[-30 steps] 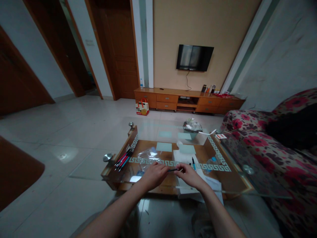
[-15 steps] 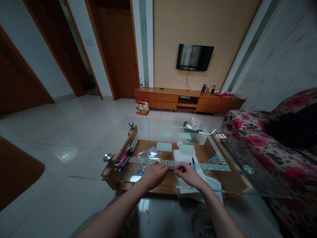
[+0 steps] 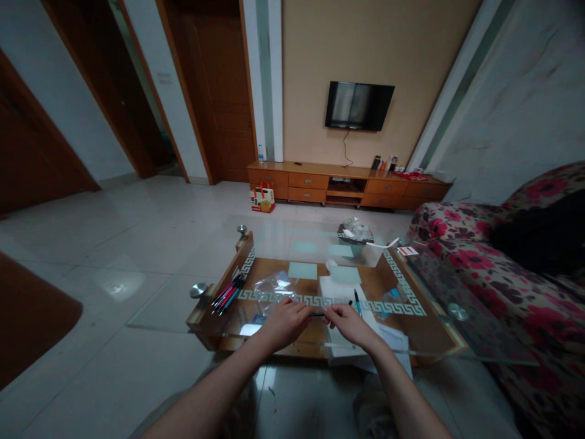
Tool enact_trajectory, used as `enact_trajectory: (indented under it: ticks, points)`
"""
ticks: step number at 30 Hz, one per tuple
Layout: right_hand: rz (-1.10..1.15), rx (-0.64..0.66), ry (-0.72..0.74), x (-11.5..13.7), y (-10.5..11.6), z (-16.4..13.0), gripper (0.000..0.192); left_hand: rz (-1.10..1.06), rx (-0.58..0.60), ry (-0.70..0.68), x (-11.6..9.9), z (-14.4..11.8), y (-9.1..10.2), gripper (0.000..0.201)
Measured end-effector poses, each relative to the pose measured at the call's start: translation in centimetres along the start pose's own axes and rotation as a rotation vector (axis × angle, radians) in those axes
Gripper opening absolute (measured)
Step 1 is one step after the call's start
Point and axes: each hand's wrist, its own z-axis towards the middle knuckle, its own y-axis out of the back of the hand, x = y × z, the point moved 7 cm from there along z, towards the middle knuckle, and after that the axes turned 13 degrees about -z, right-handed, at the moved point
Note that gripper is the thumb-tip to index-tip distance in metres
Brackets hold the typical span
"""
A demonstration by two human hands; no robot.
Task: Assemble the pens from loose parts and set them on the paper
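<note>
A dim living room with a tiled floor, and close below the camera a low glass-topped coffee table [image 3: 439, 341] with a wooden shelf under the glass. Over its near edge the left hand [image 3: 286, 323] and the right hand [image 3: 350, 323] meet, fingertips pinched on the two ends of a thin dark pen [image 3: 317, 314] held level between them — only a short stretch of it shows in the gap. The step in hand looks like pressing two parts of the pen together, or pulling them apart; which one cannot be told. The next move calls for a straight push or pull along the pen's axis, with both pinches kept firm. Just beyond the right hand lies a blue pen [image 3: 357, 302] on white paper [image 3: 340, 286]; beside the left hand, a clear plastic bag [image 3: 273, 285]. Further left — a bundle of red and black pens [image 3: 227, 292]. Far off, a wall television [image 3: 359, 105] above a long wooden cabinet [image 3: 347, 185].
</note>
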Motion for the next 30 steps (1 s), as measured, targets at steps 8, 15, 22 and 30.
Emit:
enact_trajectory:
  ticks: [8, 15, 22, 30]
  points:
    - [-0.001, -0.050, -0.020, 0.3, 0.3, -0.1, 0.025, -0.005, 0.006, 0.013, 0.0, -0.1, 0.1, 0.018]
    - [0.084, -0.075, -0.013, 0.7, 0.5, -0.1, 0.015, -0.010, 0.012, 0.029, 0.2, -0.1, -0.1, 0.017]
    - [-0.043, -0.057, -0.008, 0.7, 0.8, -0.3, 0.041, -0.017, 0.026, 0.038, 0.1, 0.0, -0.1, 0.019]
    - [-0.036, -0.120, 0.007, 0.8, 1.5, -0.4, 0.031, -0.024, 0.039, 0.037, -0.3, 0.1, 0.4, 0.027]
